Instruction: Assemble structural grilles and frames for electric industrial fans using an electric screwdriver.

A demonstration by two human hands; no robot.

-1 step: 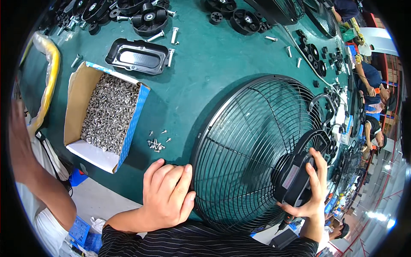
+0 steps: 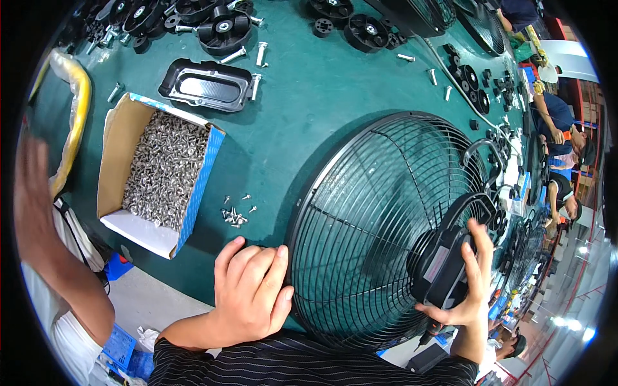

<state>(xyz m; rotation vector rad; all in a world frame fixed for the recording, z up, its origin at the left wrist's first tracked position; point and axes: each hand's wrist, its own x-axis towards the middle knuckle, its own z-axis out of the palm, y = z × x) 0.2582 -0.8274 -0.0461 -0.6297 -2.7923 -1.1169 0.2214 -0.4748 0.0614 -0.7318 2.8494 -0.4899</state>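
Observation:
A black round fan with a wire guard lies on the green table. A dark oblong housing with a pale label sits at the hub of its guard. My right hand grips this housing, thumb on the near side and fingers along its right side. Beside the guard's left rim, my left hand rests at the table edge with fingers curled together; whatever is under them is hidden. Several small loose screws lie just beyond it. An open cardboard box full of screws stands to the left.
A black rectangular cover lies behind the box. Black round knob-like parts and bolts are scattered at the back. Another person's arm is at the far left, near a yellow wrapped tube. A cable crosses the back right.
The other person's hand at the far left has shifted slightly upward in the view. My hands and the fan show no visible change.

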